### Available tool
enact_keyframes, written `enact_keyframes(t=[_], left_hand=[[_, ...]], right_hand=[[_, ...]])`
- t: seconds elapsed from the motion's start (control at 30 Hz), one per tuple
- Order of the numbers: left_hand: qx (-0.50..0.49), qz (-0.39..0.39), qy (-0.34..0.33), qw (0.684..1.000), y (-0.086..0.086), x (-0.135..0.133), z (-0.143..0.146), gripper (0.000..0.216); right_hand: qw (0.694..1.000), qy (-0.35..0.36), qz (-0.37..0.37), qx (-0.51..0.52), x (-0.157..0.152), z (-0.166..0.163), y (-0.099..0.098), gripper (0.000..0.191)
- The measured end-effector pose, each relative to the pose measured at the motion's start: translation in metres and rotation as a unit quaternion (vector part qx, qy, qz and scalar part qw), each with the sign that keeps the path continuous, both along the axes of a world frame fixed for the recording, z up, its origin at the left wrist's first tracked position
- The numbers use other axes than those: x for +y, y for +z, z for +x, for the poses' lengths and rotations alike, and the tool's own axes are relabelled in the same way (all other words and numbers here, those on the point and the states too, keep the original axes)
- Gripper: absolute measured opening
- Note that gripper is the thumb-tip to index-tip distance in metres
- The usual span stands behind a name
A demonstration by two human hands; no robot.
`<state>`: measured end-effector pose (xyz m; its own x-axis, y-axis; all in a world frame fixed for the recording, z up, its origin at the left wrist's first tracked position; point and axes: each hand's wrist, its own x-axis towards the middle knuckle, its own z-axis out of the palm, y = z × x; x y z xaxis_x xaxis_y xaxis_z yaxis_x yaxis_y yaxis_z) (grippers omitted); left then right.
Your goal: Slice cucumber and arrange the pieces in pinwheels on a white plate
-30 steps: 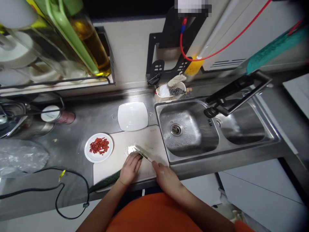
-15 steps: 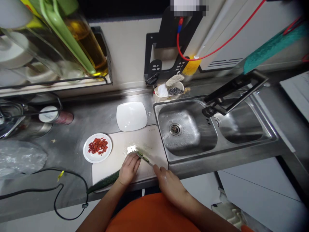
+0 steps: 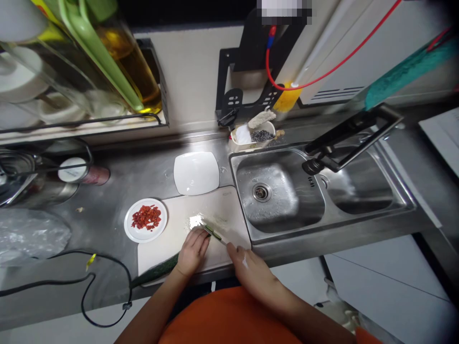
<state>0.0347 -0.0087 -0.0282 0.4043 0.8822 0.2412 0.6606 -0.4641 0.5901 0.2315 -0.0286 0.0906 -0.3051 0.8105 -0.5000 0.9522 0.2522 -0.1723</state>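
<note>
A long dark green cucumber (image 3: pixel 156 271) lies on the white cutting board (image 3: pixel 172 212), its left end reaching past the board's lower left corner. My left hand (image 3: pixel 192 251) is closed over the cucumber's right part, which it mostly hides. My right hand (image 3: pixel 247 262) grips a knife whose handle is hidden in the fingers. The knife blade (image 3: pixel 214 233) points up and left, against the cut end beside my left fingertips. Green cucumber slices show along the blade. Wet, shiny patches mark the board above the hands.
A round white plate (image 3: pixel 126 224) of chopped red pieces (image 3: pixel 146 217) overlaps the board's left edge. Behind the board sits a square white plate (image 3: pixel 196 172). A steel double sink (image 3: pixel 287 222) with a black faucet (image 3: pixel 344 143) is right. A black cable (image 3: pixel 84 306) and plastic bag (image 3: pixel 32 236) lie left.
The knife blade has shifted slightly at the cucumber's cut end, and the slices along it look narrower. Both hands stay in nearly the same place. The view has shifted slightly.
</note>
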Motion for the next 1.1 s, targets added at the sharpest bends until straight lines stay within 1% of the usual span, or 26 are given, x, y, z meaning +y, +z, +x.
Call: enact_keyframes(t=[0.1, 0.27, 0.5, 0.7, 0.87, 0.97, 1.1], left_hand=[[0.003, -0.004, 0.002, 1.0, 0.001, 0.0, 0.0, 0.023], [0.0, -0.009, -0.005, 1.0, 0.004, 0.001, 0.001, 0.023], [0.001, -0.013, -0.006, 1.0, 0.003, 0.002, 0.001, 0.024], [0.002, -0.013, -0.004, 1.0, 0.003, 0.001, 0.001, 0.023], [-0.004, -0.012, 0.0, 1.0, 0.002, 0.0, 0.0, 0.024], [-0.005, -0.009, 0.007, 1.0, 0.001, 0.0, -0.001, 0.025], [-0.01, -0.007, 0.001, 1.0, 0.004, 0.001, 0.0, 0.025]], right_hand=[[1.0, -0.004, 0.012, 0.01, 0.001, -0.001, -0.005, 0.035], [1.0, -0.003, -0.028, 0.001, 0.006, -0.005, -0.009, 0.032], [0.999, -0.024, -0.046, 0.004, 0.013, -0.012, -0.014, 0.031], [0.998, -0.019, -0.06, 0.003, 0.017, -0.02, -0.031, 0.036], [0.998, -0.027, -0.049, 0.013, 0.014, -0.015, -0.045, 0.037], [0.999, -0.027, -0.038, 0.007, 0.012, -0.009, -0.042, 0.038], [0.998, -0.037, -0.048, -0.004, 0.007, -0.003, -0.023, 0.039]])
